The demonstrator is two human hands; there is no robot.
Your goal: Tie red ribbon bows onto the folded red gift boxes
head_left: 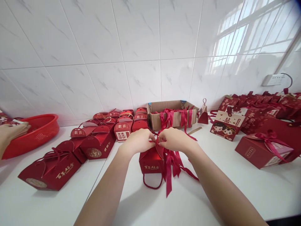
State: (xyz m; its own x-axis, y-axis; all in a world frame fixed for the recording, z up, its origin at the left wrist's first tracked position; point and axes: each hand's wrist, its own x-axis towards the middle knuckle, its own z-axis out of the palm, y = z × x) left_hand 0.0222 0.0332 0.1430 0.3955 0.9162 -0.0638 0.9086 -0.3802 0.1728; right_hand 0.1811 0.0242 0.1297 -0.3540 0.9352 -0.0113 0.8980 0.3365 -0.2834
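A small red gift box (151, 164) with gold lettering stands upright on the white table in front of me. A dark red cord handle (152, 187) hangs from it onto the tabletop. My left hand (137, 141) pinches the curved top flap from the left. From the other side, my right hand (174, 139) closes its fingers on the same top. The fingertips meet there and partly hide what they grip. Crimson ribbons (172, 164) lie along the box's right side, below my right hand.
Behind the box, a cardboard carton (155, 122) has ribbons draped over its rim. Red gift boxes (98, 142) stand in rows to the left. Another person's hand (16, 131) is over a red plastic basin (50, 127). Ribbon-tied boxes (261, 150) and bags stand right.
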